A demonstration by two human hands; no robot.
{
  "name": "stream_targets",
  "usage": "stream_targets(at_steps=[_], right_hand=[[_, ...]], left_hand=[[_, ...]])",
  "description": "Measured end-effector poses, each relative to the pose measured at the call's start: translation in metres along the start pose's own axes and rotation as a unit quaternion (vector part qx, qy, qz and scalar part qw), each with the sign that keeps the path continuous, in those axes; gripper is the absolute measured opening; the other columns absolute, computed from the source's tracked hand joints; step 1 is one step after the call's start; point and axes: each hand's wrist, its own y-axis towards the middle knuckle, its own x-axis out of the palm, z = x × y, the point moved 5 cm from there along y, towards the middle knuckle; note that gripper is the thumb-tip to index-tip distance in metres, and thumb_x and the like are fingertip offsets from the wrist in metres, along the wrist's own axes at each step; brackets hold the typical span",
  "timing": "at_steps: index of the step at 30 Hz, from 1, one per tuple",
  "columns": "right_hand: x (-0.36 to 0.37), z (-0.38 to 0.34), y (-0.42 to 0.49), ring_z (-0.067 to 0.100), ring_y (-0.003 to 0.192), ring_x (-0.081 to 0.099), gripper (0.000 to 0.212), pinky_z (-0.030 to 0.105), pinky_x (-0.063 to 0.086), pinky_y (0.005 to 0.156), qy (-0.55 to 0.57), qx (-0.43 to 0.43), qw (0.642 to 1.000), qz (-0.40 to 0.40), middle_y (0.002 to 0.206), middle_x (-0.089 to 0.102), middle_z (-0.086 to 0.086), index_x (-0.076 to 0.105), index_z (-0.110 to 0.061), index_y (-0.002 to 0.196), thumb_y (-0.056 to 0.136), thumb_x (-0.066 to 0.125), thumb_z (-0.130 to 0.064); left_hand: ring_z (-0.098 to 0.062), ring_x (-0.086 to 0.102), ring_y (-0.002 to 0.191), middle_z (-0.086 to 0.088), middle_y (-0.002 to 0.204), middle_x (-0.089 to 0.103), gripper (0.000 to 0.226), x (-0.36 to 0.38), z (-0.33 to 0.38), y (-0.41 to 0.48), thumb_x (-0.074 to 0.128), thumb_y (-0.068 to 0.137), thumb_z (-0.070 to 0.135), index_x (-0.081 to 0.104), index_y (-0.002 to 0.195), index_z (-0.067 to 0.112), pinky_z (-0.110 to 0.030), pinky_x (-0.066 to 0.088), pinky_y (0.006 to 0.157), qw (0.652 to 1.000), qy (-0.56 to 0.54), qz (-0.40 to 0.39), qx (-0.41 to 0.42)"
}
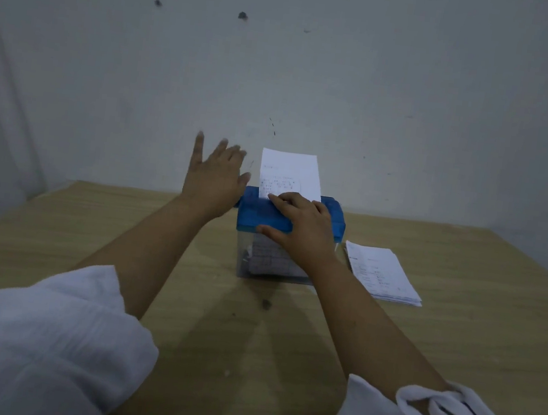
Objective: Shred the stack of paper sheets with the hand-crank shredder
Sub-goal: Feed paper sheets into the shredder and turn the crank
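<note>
The shredder (258,214) has a blue top and a clear bin, and stands at the far middle of the wooden table. A printed sheet (289,171) stands upright in its slot. My right hand (301,226) lies flat across the blue top, fingers near the foot of the sheet. My left hand (214,176) hovers at the shredder's left end with its fingers spread, holding nothing; the crank is hidden behind it. Paper shreds (269,258) show through the clear bin. The stack of sheets (382,272) lies on the table right of the shredder.
The wooden table (125,223) runs up to a grey wall just behind the shredder. White sleeves cover both my upper arms at the bottom of the view.
</note>
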Motion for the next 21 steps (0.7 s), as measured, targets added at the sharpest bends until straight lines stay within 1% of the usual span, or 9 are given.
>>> stream_targets(at_steps=[2,6,12,13,14,15,16,19,21], right_hand=[[0.001,-0.002,-0.001,0.014,0.120,0.045,0.058,0.034,0.020,0.107,0.007,0.003,1.000,0.002,0.131,0.052,-0.004,0.049,-0.022,0.136,0.085,0.061,-0.048],[0.001,-0.005,-0.003,0.013,0.119,0.043,0.053,0.030,0.017,0.104,0.028,0.008,1.000,0.011,0.126,0.053,-0.008,0.049,-0.029,0.135,0.085,0.062,-0.044],[0.000,-0.004,-0.001,0.011,0.116,0.043,0.052,0.025,0.013,0.098,0.059,0.016,0.998,0.002,0.119,0.053,-0.009,0.052,-0.033,0.132,0.082,0.066,-0.043],[0.000,-0.004,0.000,0.011,0.116,0.043,0.052,0.027,0.014,0.099,0.056,0.019,0.998,-0.001,0.119,0.053,-0.009,0.052,-0.033,0.132,0.083,0.065,-0.043],[0.000,-0.004,0.001,0.011,0.116,0.043,0.051,0.029,0.015,0.100,0.054,0.023,0.998,0.000,0.119,0.053,-0.009,0.052,-0.033,0.132,0.083,0.065,-0.043],[0.001,-0.003,0.002,0.012,0.115,0.044,0.051,0.030,0.016,0.100,0.052,0.027,0.998,0.002,0.118,0.053,-0.009,0.052,-0.033,0.131,0.083,0.065,-0.043],[0.001,-0.003,0.003,0.012,0.115,0.044,0.050,0.030,0.017,0.100,0.049,0.029,0.998,0.004,0.117,0.053,-0.008,0.053,-0.033,0.131,0.083,0.065,-0.043],[0.002,-0.004,0.003,0.014,0.113,0.045,0.050,0.031,0.018,0.099,0.041,0.029,0.999,0.009,0.115,0.054,-0.007,0.054,-0.033,0.130,0.082,0.066,-0.043],[0.002,-0.005,0.003,0.014,0.112,0.045,0.051,0.029,0.018,0.098,0.039,0.030,0.999,0.011,0.114,0.054,-0.007,0.054,-0.033,0.130,0.082,0.066,-0.044]], left_hand=[[-0.020,0.010,0.146,-0.006,0.155,0.023,0.051,-0.005,0.002,0.003,0.021,0.103,0.033,0.022,0.148,0.010,-0.049,-0.020,0.110,0.993,0.104,-0.061,0.019],[-0.021,0.023,0.142,-0.011,0.151,0.030,0.051,-0.008,0.003,0.003,0.037,0.101,0.025,0.023,0.146,0.006,-0.040,-0.005,0.116,0.984,0.117,-0.122,0.047],[-0.023,0.050,0.118,-0.013,0.123,0.055,0.031,-0.026,0.008,0.001,0.044,0.095,0.001,0.049,0.125,0.001,-0.027,0.015,0.113,0.979,0.140,-0.140,0.046],[-0.023,0.052,0.113,-0.013,0.113,0.058,0.022,-0.028,0.011,0.001,0.045,0.094,-0.002,0.056,0.113,0.000,-0.025,0.028,0.106,0.978,0.139,-0.153,0.038],[-0.023,0.054,0.107,-0.013,0.097,0.058,0.013,-0.031,0.016,-0.003,0.046,0.092,-0.003,0.059,0.095,0.001,-0.024,0.040,0.088,0.977,0.133,-0.165,0.028],[-0.023,0.056,0.103,-0.011,0.085,0.054,0.015,-0.033,0.020,-0.007,0.048,0.091,-0.004,0.056,0.081,0.002,-0.023,0.042,0.071,0.978,0.123,-0.167,0.018],[-0.024,0.057,0.102,-0.011,0.084,0.054,0.016,-0.034,0.024,-0.010,0.048,0.091,-0.004,0.056,0.079,0.002,-0.024,0.042,0.065,0.979,0.117,-0.166,0.017],[-0.027,0.057,0.109,-0.016,0.116,0.059,0.021,-0.022,0.025,-0.025,0.046,0.093,-0.003,0.059,0.110,-0.002,-0.030,0.045,0.084,0.980,0.101,-0.170,0.014],[-0.028,0.056,0.111,-0.017,0.122,0.056,0.026,-0.006,0.021,-0.036,0.045,0.093,-0.002,0.055,0.117,-0.001,-0.030,0.044,0.087,0.977,0.086,-0.196,0.007]])
